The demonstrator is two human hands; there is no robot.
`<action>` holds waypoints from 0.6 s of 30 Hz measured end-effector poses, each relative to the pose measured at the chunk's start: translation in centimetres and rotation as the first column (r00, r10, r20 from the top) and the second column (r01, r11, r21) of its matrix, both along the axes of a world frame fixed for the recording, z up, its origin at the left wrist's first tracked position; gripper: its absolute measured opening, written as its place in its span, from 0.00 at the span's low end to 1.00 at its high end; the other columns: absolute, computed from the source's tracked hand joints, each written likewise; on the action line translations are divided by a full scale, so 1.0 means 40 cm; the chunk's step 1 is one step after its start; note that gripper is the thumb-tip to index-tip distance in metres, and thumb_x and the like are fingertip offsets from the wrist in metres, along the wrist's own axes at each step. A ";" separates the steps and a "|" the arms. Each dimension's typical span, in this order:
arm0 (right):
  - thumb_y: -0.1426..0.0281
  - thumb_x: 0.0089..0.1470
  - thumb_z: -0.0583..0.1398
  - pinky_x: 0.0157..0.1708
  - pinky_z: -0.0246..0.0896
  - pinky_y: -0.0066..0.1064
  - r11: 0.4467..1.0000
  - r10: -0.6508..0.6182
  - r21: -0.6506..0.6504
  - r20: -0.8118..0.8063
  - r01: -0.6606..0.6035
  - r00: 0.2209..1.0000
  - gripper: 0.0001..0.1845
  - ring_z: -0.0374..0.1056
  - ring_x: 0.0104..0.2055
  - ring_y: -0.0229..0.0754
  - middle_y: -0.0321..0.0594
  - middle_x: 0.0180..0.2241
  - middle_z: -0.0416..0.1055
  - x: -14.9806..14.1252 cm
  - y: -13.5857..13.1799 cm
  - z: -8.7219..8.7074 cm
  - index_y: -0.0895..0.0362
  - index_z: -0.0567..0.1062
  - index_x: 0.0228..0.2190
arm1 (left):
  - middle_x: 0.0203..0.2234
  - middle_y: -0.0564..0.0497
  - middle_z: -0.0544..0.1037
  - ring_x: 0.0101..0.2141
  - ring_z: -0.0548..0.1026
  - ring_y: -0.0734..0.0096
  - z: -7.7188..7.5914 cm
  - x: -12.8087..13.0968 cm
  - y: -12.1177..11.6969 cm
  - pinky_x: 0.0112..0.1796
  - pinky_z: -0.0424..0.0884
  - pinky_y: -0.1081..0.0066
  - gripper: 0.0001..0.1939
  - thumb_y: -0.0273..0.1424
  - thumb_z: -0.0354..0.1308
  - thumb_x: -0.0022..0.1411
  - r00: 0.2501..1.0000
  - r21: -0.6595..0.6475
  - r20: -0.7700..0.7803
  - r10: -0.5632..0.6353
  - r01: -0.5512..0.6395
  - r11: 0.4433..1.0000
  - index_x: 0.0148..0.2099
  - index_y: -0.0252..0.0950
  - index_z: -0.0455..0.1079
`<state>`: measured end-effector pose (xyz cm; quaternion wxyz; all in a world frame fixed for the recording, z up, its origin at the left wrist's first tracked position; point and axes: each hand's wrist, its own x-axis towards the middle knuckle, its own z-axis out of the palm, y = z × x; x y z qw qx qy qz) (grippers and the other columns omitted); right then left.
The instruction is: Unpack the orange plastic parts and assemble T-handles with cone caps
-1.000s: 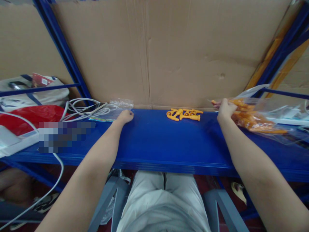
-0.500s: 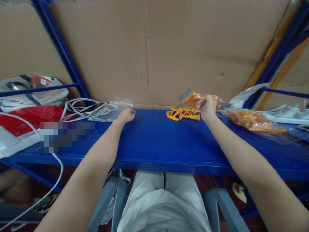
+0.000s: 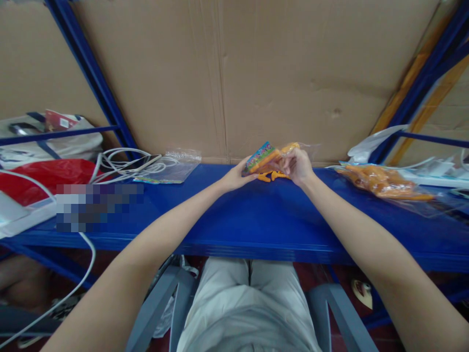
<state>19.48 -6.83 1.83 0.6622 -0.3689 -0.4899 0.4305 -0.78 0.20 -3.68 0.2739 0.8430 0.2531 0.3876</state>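
Observation:
A clear plastic bag [image 3: 271, 159] with a colourful header and orange plastic pieces inside is held between both hands, above the back of the blue table [image 3: 252, 215]. My left hand [image 3: 238, 175] is closed on the header end. At the other end, my right hand [image 3: 298, 165] pinches the clear plastic. Beneath the bag lie loose orange plastic pieces [image 3: 264, 177], partly hidden by it and by my hands. What the pieces are I cannot make out.
To the right lies another clear bag of orange pieces [image 3: 381, 181]. A flat clear bag [image 3: 179, 168] and white cables [image 3: 124, 164] lie to the left, near a red plastic bag [image 3: 69, 178]. Behind the table stands a cardboard wall [image 3: 271, 78]. Blue frame posts [image 3: 88, 73] rise at both sides.
My left hand has moved right, from beside the flat clear bag, and taken hold of the header end. My right hand has brought the bag leftward over the loose orange pieces.

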 end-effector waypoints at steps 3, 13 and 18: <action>0.69 0.54 0.56 0.33 0.72 0.34 1.000 0.025 -0.005 0.000 -0.025 1.000 0.25 0.48 0.11 0.32 0.30 0.07 0.52 -0.002 -0.005 0.006 0.51 0.58 0.09 | 0.51 0.40 0.80 0.44 0.81 0.62 0.010 0.003 0.008 0.43 0.77 0.67 0.34 0.39 0.68 0.59 0.999 -0.121 0.011 0.034 -0.032 0.992 0.65 0.36 0.65; 0.67 0.55 0.57 0.32 0.71 0.36 0.999 -0.031 0.018 0.034 0.030 0.999 0.22 0.51 0.12 0.34 0.30 0.08 0.54 0.010 0.061 0.031 0.51 0.62 0.12 | 0.34 0.45 0.83 0.28 0.81 0.70 0.037 0.015 0.047 0.32 0.77 0.71 0.21 0.38 0.71 0.57 0.986 -0.281 0.102 0.134 -0.101 0.954 0.49 0.32 0.76; 0.68 0.55 0.59 0.26 0.67 0.29 0.994 -0.106 0.043 0.056 0.104 0.993 0.20 0.56 0.13 0.33 0.32 0.10 0.62 0.027 0.119 0.060 0.53 0.65 0.14 | 0.32 0.48 0.83 0.32 0.81 0.68 0.084 0.026 0.084 0.34 0.77 0.72 0.17 0.34 0.67 0.62 0.921 -0.106 0.220 0.320 -0.304 0.947 0.51 0.32 0.79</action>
